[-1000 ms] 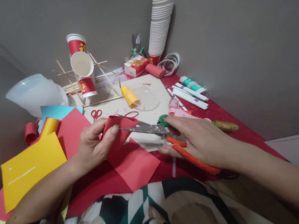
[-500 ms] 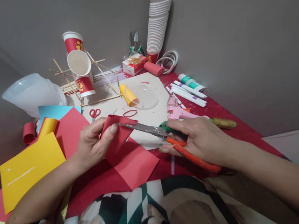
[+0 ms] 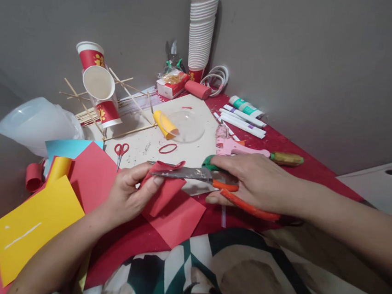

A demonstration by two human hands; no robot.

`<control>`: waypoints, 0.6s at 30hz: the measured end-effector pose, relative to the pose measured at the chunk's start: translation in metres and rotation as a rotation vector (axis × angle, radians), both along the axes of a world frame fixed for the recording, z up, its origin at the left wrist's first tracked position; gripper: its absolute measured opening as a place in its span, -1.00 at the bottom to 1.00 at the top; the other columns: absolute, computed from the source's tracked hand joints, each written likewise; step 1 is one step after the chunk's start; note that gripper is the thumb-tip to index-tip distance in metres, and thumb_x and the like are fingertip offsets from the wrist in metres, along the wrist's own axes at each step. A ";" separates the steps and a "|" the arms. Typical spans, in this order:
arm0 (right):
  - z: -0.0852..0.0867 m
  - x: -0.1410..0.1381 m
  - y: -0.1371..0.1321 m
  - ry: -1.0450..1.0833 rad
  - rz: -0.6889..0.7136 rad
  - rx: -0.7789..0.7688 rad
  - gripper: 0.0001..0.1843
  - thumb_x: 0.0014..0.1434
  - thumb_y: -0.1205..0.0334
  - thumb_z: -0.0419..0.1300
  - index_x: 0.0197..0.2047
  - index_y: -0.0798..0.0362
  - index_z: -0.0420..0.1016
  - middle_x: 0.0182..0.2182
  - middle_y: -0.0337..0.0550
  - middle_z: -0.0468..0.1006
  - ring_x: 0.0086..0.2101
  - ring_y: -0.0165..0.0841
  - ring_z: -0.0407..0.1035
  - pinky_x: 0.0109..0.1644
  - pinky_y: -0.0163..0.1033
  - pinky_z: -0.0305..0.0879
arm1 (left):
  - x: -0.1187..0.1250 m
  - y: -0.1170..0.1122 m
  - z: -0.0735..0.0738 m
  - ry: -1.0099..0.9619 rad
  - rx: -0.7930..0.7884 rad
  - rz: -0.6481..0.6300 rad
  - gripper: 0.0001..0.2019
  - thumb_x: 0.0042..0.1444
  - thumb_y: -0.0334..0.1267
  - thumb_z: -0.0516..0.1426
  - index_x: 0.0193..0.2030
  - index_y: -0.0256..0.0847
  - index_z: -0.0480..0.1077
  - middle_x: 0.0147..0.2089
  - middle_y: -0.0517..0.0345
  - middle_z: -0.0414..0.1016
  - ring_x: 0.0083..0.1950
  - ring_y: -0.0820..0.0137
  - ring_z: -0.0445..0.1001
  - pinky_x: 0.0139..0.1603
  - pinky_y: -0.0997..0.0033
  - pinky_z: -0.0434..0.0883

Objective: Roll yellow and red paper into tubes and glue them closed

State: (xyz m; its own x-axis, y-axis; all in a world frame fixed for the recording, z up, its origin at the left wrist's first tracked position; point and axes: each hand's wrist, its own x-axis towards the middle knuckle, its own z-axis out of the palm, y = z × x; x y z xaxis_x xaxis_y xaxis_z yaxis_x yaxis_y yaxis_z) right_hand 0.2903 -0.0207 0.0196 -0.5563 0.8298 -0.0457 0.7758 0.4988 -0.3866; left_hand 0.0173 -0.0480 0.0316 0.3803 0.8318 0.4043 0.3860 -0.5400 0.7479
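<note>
My left hand (image 3: 127, 196) pinches a curled piece of red paper (image 3: 162, 190) just above the table, thumb on top. My right hand (image 3: 251, 180) grips large scissors (image 3: 193, 173) with orange and green handles; the metal blades lie across the top edge of that red paper, pointing left. A thin strip of the paper curls up over the blades. A bigger red sheet (image 3: 178, 219) lies flat underneath.
Yellow (image 3: 32, 223), red and blue sheets lie at left. A beige board (image 3: 148, 142) carries a red loop (image 3: 167, 148), small red scissors (image 3: 121, 151), a yellow roll and a clear lid. Further back: cups on skewers (image 3: 100, 94), a cup stack (image 3: 201, 27), glue sticks, a pink glue gun (image 3: 234, 146).
The scissor blades have closed further along the red paper, which now lies lower and flatter in my left hand. A thin strip curls off it. The view has shifted slightly.
</note>
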 end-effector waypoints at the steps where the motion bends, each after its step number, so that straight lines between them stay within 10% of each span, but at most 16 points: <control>1: 0.000 -0.002 0.000 -0.004 0.009 0.002 -0.45 0.04 -0.39 0.18 -0.36 -0.02 0.31 -0.43 -0.10 0.54 -0.37 -0.17 0.42 -0.36 -0.24 0.07 | 0.002 0.000 -0.002 -0.003 0.000 -0.018 -0.81 0.31 -0.27 0.12 -0.33 -0.21 0.46 -0.51 0.27 0.28 -0.50 0.53 0.20 -0.49 0.56 0.23; 18: -0.015 0.000 -0.002 0.171 0.065 0.024 -0.41 0.15 -0.35 0.08 -0.54 -0.04 0.07 -0.68 -0.32 0.22 -0.61 -0.42 0.11 -0.38 -0.21 0.03 | 0.006 -0.001 -0.008 -0.119 -0.278 0.010 -0.61 0.28 -0.09 0.15 -0.54 -0.23 0.31 -0.55 0.28 0.22 -0.52 0.54 0.11 -0.51 0.55 0.18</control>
